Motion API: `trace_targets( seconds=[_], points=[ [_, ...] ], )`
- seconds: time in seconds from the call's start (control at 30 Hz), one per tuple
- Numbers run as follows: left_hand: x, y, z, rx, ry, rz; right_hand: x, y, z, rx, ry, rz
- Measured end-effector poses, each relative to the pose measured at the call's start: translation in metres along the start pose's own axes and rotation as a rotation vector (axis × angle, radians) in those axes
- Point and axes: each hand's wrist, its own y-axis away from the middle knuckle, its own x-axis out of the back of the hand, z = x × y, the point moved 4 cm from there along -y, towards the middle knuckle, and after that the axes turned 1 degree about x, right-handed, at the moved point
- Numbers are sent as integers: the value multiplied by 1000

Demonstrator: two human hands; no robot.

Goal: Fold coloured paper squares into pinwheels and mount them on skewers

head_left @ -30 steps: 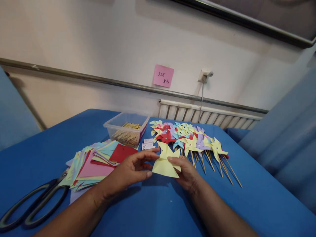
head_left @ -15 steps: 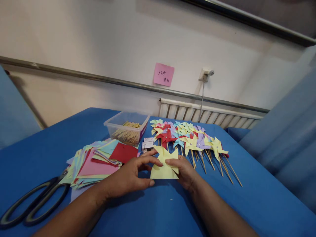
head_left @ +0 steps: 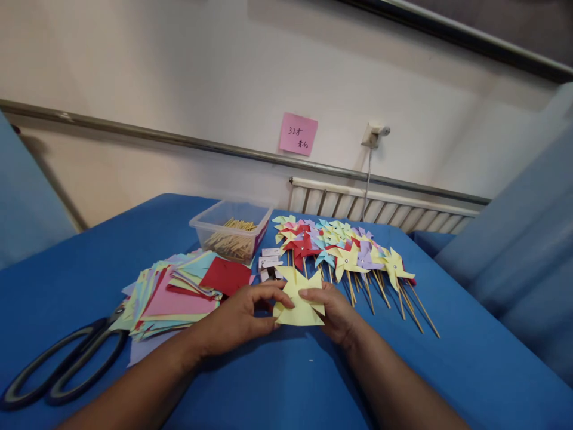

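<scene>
A pale yellow paper square (head_left: 301,312), cut in from its corners, is held up between my two hands above the blue table. My right hand (head_left: 335,310) grips its right side, the thumb lying across the front near the middle. At the left side, my left hand (head_left: 250,310) is closed on the paper, with a finger over the front and the thumb at the left edge. The fingers behind the sheet are hidden. Just behind the paper stand small white boxes (head_left: 270,261). A red paper sheet (head_left: 226,275) lies close to my left hand.
A pile of coloured paper (head_left: 179,298) lies at the left, with large dark-handled scissors (head_left: 85,352) beside it. Farther back stands a clear plastic box (head_left: 210,225) of thin wooden sticks (head_left: 228,243). Many finished pinwheels (head_left: 347,261) on sticks cover the back right of the blue table (head_left: 447,382).
My left thumb has moved in to the paper's left edge, and the left fingers have closed on the sheet. My right hand keeps its hold almost unchanged.
</scene>
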Motion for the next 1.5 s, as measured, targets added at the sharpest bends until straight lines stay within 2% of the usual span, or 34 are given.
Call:
trace_targets(
  seconds=[0.1, 0.23, 0.47, 0.67, 0.87, 1.1, 1.27, 1.4, 1.5],
  points=[
    [-2, -3, 0, 10, 47, 43, -4, 0, 2, 21, 34, -43],
    [-5, -5, 1, 20, 89, 72, -5, -1, 6, 82, 85, -31],
    [-9, -4, 1, 16, 30, 19, -5, -2, 12, 126, 136, -19],
    [-6, -3, -7, 30, 112, -18, -8, 0, 11, 139, 87, -47],
    [-4, 0, -1, -13, -22, -110, -15, 6, 5, 117, 32, -126],
    [-5, 2, 6, -63, -158, -175, -14, 7, 5, 50, 40, -183],
    [-7, 3, 11, -90, -209, -215, -12, 6, 7, 15, 39, -187],
    [-7, 0, 9, -80, -168, -209, -12, 6, 7, 37, 55, -188],
    [-7, -3, 5, -43, -79, -113, -10, 3, 9, 67, 80, -141]
  ],
)
